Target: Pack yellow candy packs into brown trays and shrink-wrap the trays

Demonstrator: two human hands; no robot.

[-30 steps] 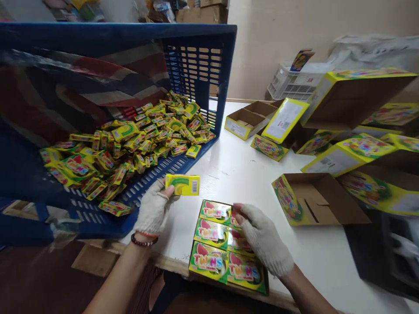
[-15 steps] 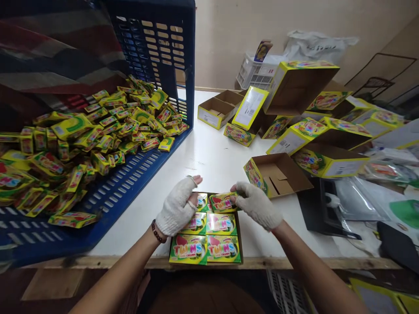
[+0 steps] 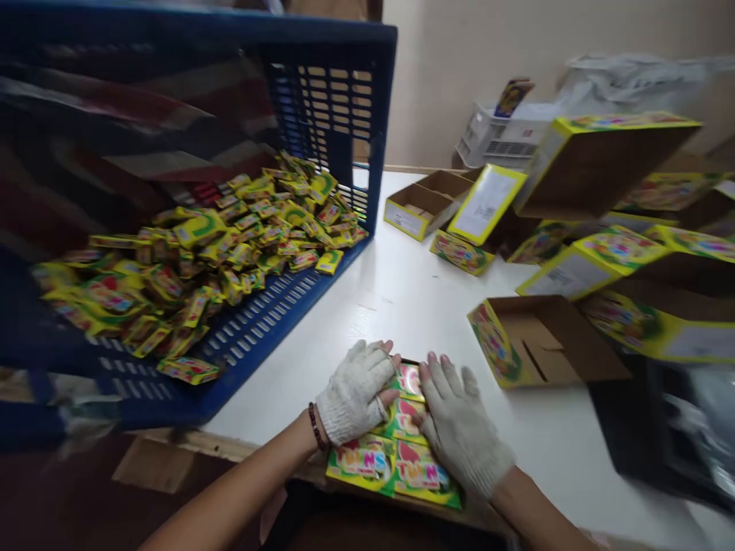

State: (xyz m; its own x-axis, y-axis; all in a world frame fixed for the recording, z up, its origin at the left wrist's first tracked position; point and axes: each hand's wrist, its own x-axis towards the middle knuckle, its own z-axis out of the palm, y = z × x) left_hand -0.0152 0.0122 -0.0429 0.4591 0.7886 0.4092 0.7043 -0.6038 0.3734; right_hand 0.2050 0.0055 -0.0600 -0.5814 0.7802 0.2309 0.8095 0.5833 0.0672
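Observation:
A carton filled with small yellow-green TWINS boxes point(image 3: 361, 464) lies at the table's front edge, with two columns of boxes face up. My left hand point(image 3: 359, 394), in a white fingerless glove, rests over the carton's left side with its fingers stretched forward. Over the right side, my right hand point(image 3: 459, 417) lies flat in a matching glove, fingers spread along the boxes. Both palms hide part of the upper rows. Neither hand grips a box.
A blue crate point(image 3: 276, 302) tipped on its side at the left spills out many small boxes. Several open display cartons point(image 3: 540, 337) are piled on the right of the white table point(image 3: 413, 298). A white basket point(image 3: 505, 138) stands behind them.
My right hand has released the small box it held at the carton's top right and now lies flat over the boxes. The camera view has turned left.

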